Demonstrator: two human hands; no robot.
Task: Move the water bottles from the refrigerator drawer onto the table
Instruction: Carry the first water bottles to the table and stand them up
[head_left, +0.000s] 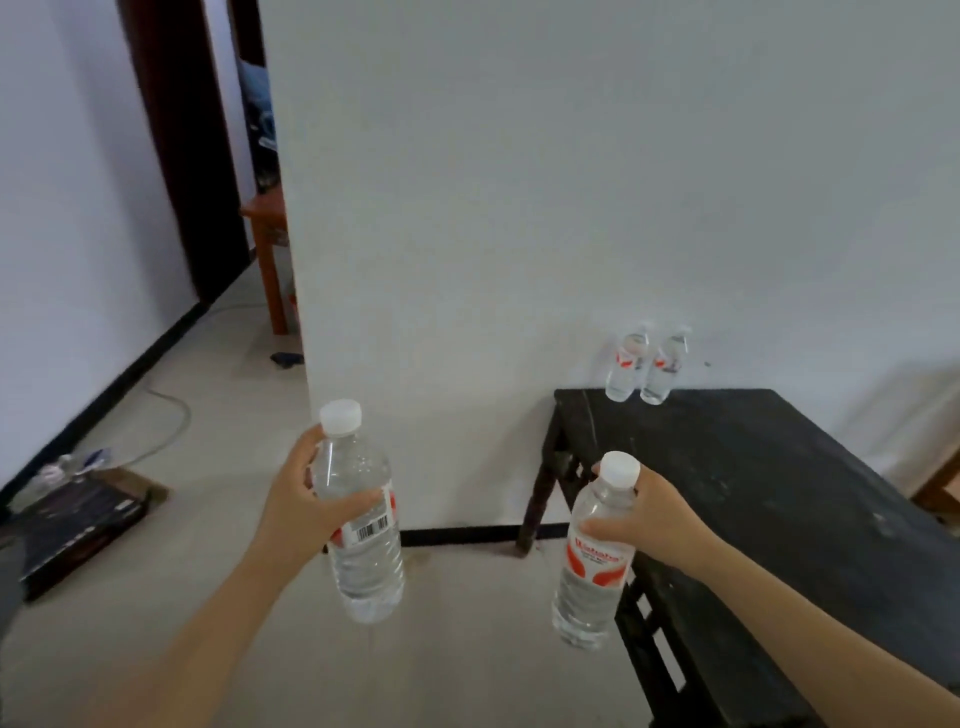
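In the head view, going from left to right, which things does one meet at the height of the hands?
Dark flat box on the floor → left hand → bottle it grips → bottle the right hand grips → right hand → black table top.

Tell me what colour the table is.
Black, with pale scuffs: the table, seen in the head view.

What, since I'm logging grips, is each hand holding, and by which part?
The left hand grips a water bottle around its upper body. The right hand grips a second water bottle around its shoulder, just under the cap.
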